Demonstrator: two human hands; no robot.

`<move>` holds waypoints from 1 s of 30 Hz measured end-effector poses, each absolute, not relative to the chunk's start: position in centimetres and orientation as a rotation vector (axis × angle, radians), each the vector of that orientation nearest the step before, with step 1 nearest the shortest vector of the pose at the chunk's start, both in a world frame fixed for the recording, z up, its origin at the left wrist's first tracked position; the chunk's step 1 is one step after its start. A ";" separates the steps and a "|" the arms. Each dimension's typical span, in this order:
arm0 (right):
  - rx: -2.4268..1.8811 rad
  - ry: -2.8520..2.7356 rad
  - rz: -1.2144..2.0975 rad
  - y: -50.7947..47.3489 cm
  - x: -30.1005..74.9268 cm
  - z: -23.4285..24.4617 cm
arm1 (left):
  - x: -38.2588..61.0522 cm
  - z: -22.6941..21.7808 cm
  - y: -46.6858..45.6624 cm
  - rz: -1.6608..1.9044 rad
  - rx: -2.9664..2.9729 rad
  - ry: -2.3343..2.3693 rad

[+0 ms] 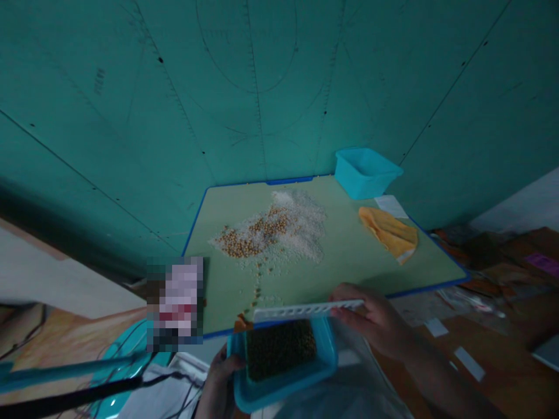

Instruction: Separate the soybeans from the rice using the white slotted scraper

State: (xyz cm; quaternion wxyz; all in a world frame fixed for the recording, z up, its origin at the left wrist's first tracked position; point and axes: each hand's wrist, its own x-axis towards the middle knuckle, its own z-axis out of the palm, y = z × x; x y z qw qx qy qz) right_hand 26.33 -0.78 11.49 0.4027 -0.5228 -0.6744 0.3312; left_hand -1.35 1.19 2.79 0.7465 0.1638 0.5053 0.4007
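Observation:
My left hand (pixel 220 378) grips the left rim of a blue plastic tub (pixel 283 381) filled with brown grains, held at the near edge of a pale green mat (pixel 349 262). My right hand (pixel 375 320) is closed on a white slotted strip (pixel 305 310), holding it flat along the tub's far rim. On the mat's middle lies a heap of white grains mixed with tan beans (pixel 273 230). A thin trail of grains runs from the heap toward the tub.
An empty blue tub (pixel 364 171) stands at the mat's far right corner, with a folded orange cloth (pixel 388 233) in front of it. A teal wall rises behind. Papers and clutter lie to the right; cables and a teal object sit at lower left.

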 end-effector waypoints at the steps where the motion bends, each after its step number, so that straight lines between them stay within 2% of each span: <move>1: -1.373 -1.678 0.814 -0.6 26.2 11.6 | -1.4 2.8 1.2 0.886 0.357 1.103; 10: -1.447 -1.632 0.694 2.0 24.6 12.0 | -1.8 2.8 1.0 0.903 0.351 1.158; 30: -1.340 -1.769 0.747 2.0 23.8 12.0 | -2.0 3.4 0.7 0.924 0.359 1.184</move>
